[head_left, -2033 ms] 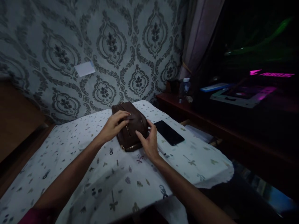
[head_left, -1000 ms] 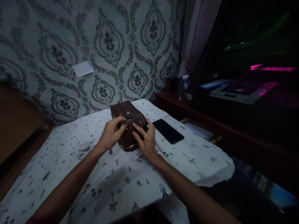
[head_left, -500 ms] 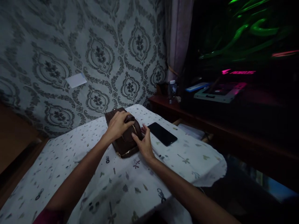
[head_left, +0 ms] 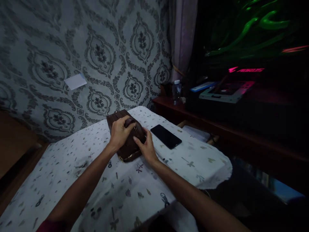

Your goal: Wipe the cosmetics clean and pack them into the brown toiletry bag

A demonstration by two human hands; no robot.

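A dark brown leather-look handbag (head_left: 127, 149) with gold-coloured zip edging lies on a white patterned cloth (head_left: 82, 141). My left hand (head_left: 120, 130) rests over its upper part, thumb and fingers closed around what looks like the dark strap or handle. On the bag's right side, my right hand (head_left: 147, 146) grips with the thumb on the near face and the fingers around the edge. The fingertips of both hands are partly hidden. A black smartphone (head_left: 166, 136) lies flat just right of the right hand.
A dark red-brown desk (head_left: 166, 104) stands behind to the right, bearing a clear bottle (head_left: 177, 88) and a grey drive-like device (head_left: 227, 91). Below it an open drawer (head_left: 196, 132) holds papers. A patterned wall with a white card (head_left: 75, 82) rises behind the cloth.
The view has shifted slightly. My right fingers have closed in against the bag's side, and the left fingers have shifted a little on the strap. The bag and phone stay in place.
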